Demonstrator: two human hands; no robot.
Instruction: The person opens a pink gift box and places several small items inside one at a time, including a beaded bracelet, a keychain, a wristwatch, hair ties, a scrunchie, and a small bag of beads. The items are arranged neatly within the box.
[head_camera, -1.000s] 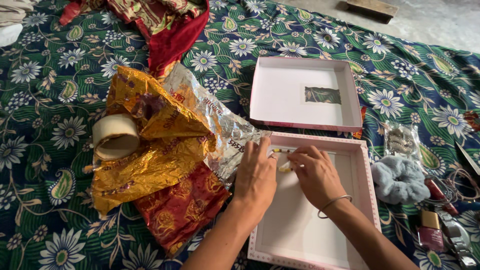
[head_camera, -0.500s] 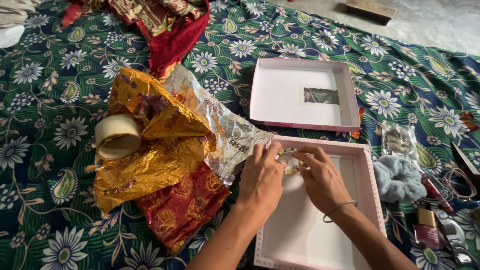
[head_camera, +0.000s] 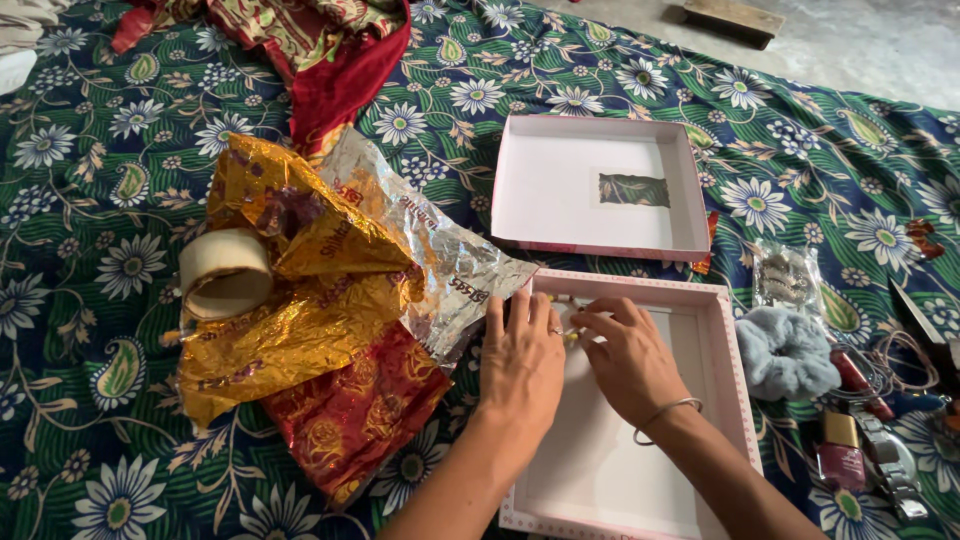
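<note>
My left hand (head_camera: 520, 365) lies flat in the upper left corner of an open pink box (head_camera: 725, 400) with a white inside. Its fingers stretch forward, close together, and what is under them is hidden. My right hand (head_camera: 628, 362), a thin bangle on its wrist, pinches a small beaded string (head_camera: 570, 334) just beside the left fingers. A short beaded stretch also shows near the box's far rim. Both hands meet over the white floor of the box.
The box's lid (head_camera: 530, 190) lies upturned beyond it. At left are crumpled gold, silver and red foil wrappers (head_camera: 320, 300) and a tape roll (head_camera: 225, 272). At right lie a grey scrunchie (head_camera: 787, 352), a plastic packet (head_camera: 785, 278), nail polish (head_camera: 840, 450), a watch and scissors. All rest on flowered cloth (head_camera: 80, 200).
The hands have drawn closer together in the box's upper left corner. The beaded string, stretched between them a second ago, is now mostly covered by the fingers.
</note>
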